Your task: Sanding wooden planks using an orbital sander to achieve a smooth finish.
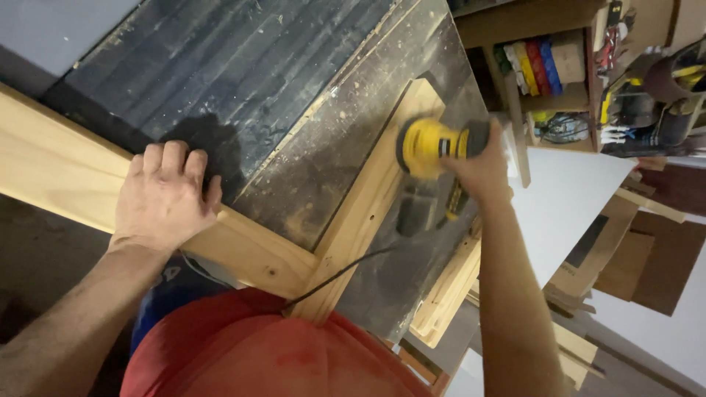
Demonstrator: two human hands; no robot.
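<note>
Risk of yellow orbital sander point(430, 151), gripped by right hand point(482, 173), gouging pine frame point(375, 198); snagging power cord point(334, 278); left hand point(165, 195) flat, fingers together, bracing.

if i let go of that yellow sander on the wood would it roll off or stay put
Probably stays put: the yellow sander sits flat on the wooden frame, so rolling seems unlikely. Its black cord looks floppy and could tug it. The right hand grips it one-handed, suggesting modest weight.

A small brown cardboard box point(568, 60) stands on the shelf point(548, 99), beside upright coloured packets point(531, 68) in green, yellow, red, blue
</note>
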